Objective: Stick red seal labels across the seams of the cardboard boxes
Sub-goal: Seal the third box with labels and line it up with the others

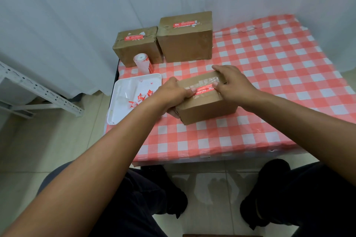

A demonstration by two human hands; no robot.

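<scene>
A small cardboard box (208, 111) sits on the checked table near its front left. A red seal label (203, 89) lies along the taped seam on its top. My left hand (171, 92) grips the box's left end, with the thumb on the label's left end. My right hand (235, 84) rests on the box's top right, fingers reaching to the far edge and the thumb pressing the label's right end. Two more boxes, a smaller one (138, 48) and a larger one (185, 44), stand at the back, each with a red label on top.
A roll of labels (142, 62) stands in front of the smaller back box. A white tray (123, 98) with torn red and white scraps lies at the table's left edge. The red-checked cloth (269, 63) stretches to the right. A grey metal frame (38, 90) stands on the floor at left.
</scene>
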